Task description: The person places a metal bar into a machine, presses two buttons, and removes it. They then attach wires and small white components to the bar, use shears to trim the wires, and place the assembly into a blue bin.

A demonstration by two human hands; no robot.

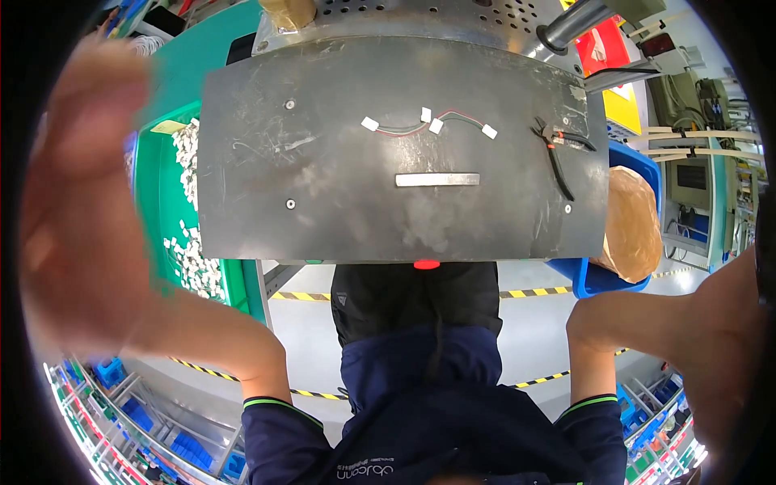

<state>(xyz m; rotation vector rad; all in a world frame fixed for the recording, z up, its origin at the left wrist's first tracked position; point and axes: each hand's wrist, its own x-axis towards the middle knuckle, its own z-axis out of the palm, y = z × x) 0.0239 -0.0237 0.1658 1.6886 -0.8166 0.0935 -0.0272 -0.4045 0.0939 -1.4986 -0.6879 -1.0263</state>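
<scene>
My left hand (85,202) is raised close to the camera at the far left, smeared by motion, so its fingers cannot be made out. At the right rim my right hand (727,347) is also lifted near the camera, its fingers cut off or in shadow. Both hands are away from the grey metal work plate (347,210). Thin wires with white connectors (490,131) lie across the plate's middle. Below them is a flat metal bar (437,179). A pair of cutting pliers (553,145) with black and red handles rests at the plate's right, handles spread.
Left of the plate, a green bin (153,202) holds many small white connectors (196,263). A blue bin (594,279) with brown paper (632,222) stands at the right. A perforated metal base (420,16) and a metal post (574,26) are at the back.
</scene>
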